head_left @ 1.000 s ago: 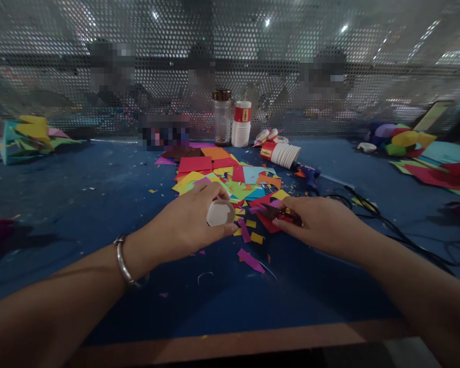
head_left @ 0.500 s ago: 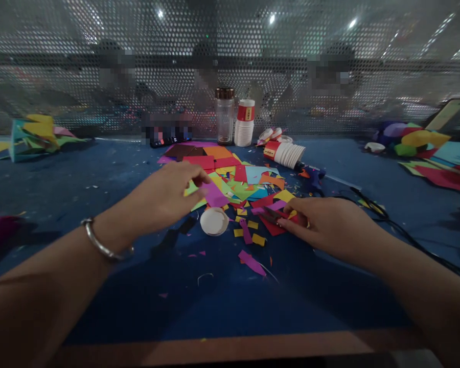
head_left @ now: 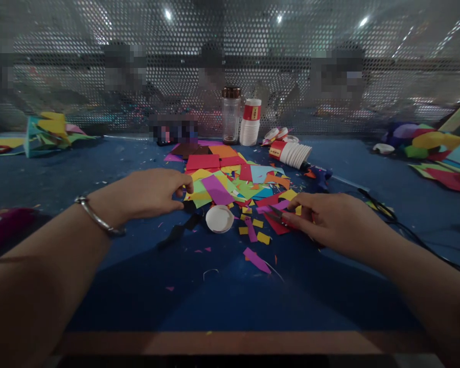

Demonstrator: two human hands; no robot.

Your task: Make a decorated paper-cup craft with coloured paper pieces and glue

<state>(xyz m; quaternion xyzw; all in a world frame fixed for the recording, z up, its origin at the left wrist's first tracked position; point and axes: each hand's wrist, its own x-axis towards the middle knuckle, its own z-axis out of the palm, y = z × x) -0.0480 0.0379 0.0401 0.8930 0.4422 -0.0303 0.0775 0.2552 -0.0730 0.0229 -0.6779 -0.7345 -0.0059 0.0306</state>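
Note:
My left hand (head_left: 153, 191) hovers at the left edge of the paper pile, fingers bent and apart, with nothing between them. Beside its fingertips lies a purple paper strip (head_left: 217, 190) on yellow and green sheets. My right hand (head_left: 325, 217) is closed round a pair of scissors (head_left: 276, 213), whose dark blades point left over red paper (head_left: 278, 225); the handles are hidden in the fingers. Between my hands sits a white paper cup (head_left: 220, 220), its opening toward me. Small yellow pieces (head_left: 263, 238) and a purple scrap (head_left: 256, 260) lie to the right of it.
At the back stand a clear bottle (head_left: 230, 117) and a stack of paper cups (head_left: 250, 125); another cup stack (head_left: 291, 153) lies sideways near a blue glue gun (head_left: 320, 178). A black cable (head_left: 414, 240) runs right. Paper crafts (head_left: 48, 133) sit far left, behind a perforated screen (head_left: 199, 61).
My left hand has drawn back to the left, off the purple strip, which now lies uncovered on the pile. My right hand stays with the scissors. The view has shifted slightly.

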